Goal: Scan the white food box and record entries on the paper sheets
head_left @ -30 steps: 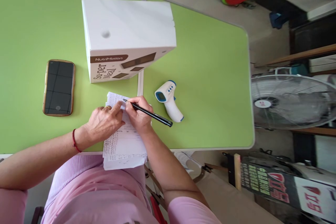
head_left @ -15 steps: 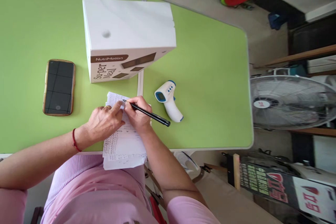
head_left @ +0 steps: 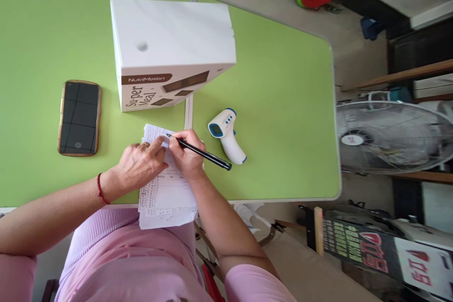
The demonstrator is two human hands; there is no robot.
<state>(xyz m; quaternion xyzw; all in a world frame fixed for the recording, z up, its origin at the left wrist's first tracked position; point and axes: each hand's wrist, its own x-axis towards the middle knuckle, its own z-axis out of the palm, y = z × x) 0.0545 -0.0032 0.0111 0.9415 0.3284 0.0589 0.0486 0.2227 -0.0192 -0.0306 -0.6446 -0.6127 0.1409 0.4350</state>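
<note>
Sheets of paper [head_left: 168, 196] covered in small handwriting lie at the table's near edge, their lower end hanging over it. My right hand [head_left: 187, 155] grips a black pen [head_left: 207, 154], its tip at the upper part of the top sheet and its back end pointing lower right. My left hand [head_left: 143, 165] rests on the sheets, index finger stretched toward the pen tip and the other fingers partly bent, holding nothing. A white and blue infrared thermometer [head_left: 228, 137] lies to the right of my right hand.
A tall white box [head_left: 173, 33] stands on the green table [head_left: 283, 118] beyond the papers. A phone in a brown case [head_left: 79, 118] lies to the left. Off the table's right end are a standing fan [head_left: 389, 137] and a printed sign [head_left: 375, 250].
My right hand and the pen have shifted slightly to the right along the sheet. My left hand stays in place.
</note>
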